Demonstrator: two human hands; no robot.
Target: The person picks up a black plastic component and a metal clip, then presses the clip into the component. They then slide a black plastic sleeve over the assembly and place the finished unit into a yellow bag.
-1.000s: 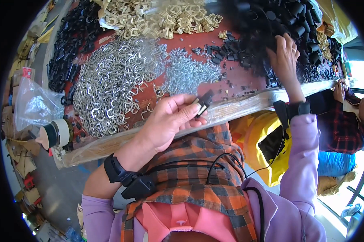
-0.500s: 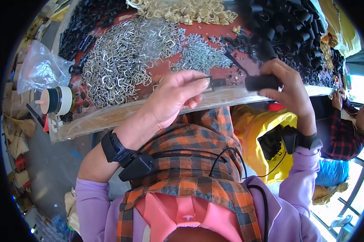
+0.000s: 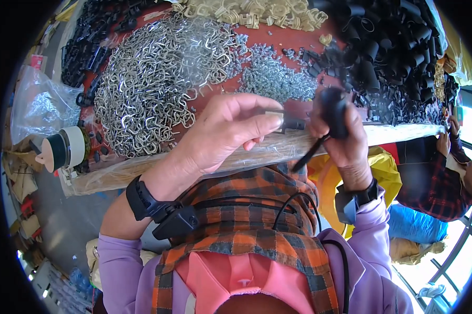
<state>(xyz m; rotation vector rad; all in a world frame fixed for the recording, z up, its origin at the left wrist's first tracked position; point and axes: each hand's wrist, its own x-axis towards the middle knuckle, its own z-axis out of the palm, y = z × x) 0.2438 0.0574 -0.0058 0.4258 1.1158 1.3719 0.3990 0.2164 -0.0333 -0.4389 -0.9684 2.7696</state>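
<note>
Leftmost, a clear plastic bag [image 3: 24,118] holding small silvery bits lies near the edge of the red surface [image 3: 293,39], followed by a broad heap of bent, shiny silver metal hooks [image 3: 141,89]. In front of the hooks, the left hand [image 3: 223,133] has a narrow grip, thumb and finger pinching a small dark block-like piece [image 3: 294,124] over the surface's near edge. Beyond it lies a pile of tiny silver-grey parts [image 3: 278,76]. Next, the right hand [image 3: 346,144] has its grip closed around a rounded black piece [image 3: 334,112] with a narrow strip hanging from it; blur hides its details. Both hands are loaded, but their pieces are apart, so any joining looks not yet done. Farthest right, black tubular plastic parts [image 3: 372,49] lie heaped; with so many loose pieces, I judge that much is left.
</note>
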